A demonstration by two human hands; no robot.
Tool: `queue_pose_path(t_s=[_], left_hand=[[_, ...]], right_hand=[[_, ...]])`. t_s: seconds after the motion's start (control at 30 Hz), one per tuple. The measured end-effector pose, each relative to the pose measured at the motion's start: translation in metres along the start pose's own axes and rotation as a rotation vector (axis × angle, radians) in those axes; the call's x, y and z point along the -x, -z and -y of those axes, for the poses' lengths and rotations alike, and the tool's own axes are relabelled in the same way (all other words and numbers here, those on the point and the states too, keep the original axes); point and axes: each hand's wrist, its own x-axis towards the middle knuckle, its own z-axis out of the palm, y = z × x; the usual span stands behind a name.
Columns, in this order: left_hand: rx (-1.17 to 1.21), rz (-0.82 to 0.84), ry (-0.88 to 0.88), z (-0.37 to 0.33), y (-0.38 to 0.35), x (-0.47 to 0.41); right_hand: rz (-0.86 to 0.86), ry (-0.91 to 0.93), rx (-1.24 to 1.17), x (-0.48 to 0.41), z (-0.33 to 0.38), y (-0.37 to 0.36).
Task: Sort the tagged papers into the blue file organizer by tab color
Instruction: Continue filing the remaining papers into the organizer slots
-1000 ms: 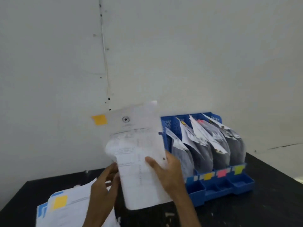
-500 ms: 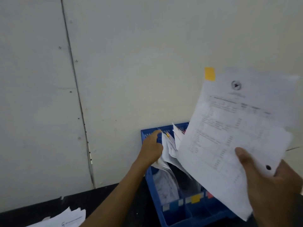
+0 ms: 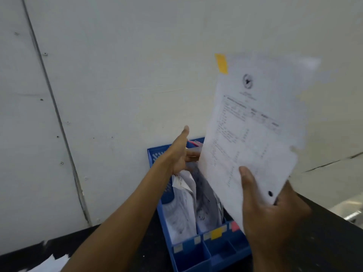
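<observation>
Head view: my right hand point(image 3: 271, 209) grips the lower edge of a printed sheet point(image 3: 249, 134), thumb across its face, holding it upright at right of frame with its yellow tab point(image 3: 221, 63) at the top left corner. My left hand point(image 3: 179, 154) reaches into the top of the blue file organizer point(image 3: 196, 258) at lower centre, thumb raised, fingers passing behind the sheet, so its grip cannot be determined. The organizer stands on the black table point(image 3: 324, 242) against the wall, filed papers point(image 3: 182, 213) in its slots, a yellow label point(image 3: 216, 233) and a pink label point(image 3: 234, 225) on its front.
</observation>
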Motion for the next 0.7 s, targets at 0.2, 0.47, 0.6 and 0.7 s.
queue_pose_path(t_s=[0.2, 0.47, 0.6, 0.7], left_hand=[[-0.099, -0.007, -0.043, 0.012, 0.009, 0.002], [-0.059, -0.045, -0.094, 0.029, 0.005, -0.004], [-0.007, -0.043, -0.153, 0.030, 0.004, 0.000], [0.031, -0.086, -0.284, 0.027, 0.003, 0.002]], right_hand=[[0.134, 0.039, 0.061, 0.036, -0.001, -0.056], [0.557, -0.136, 0.452, 0.088, -0.041, -0.092], [0.569, -0.013, 0.474, 0.102, -0.058, -0.094], [0.701, -0.149, 0.457, 0.092, -0.048, -0.087]])
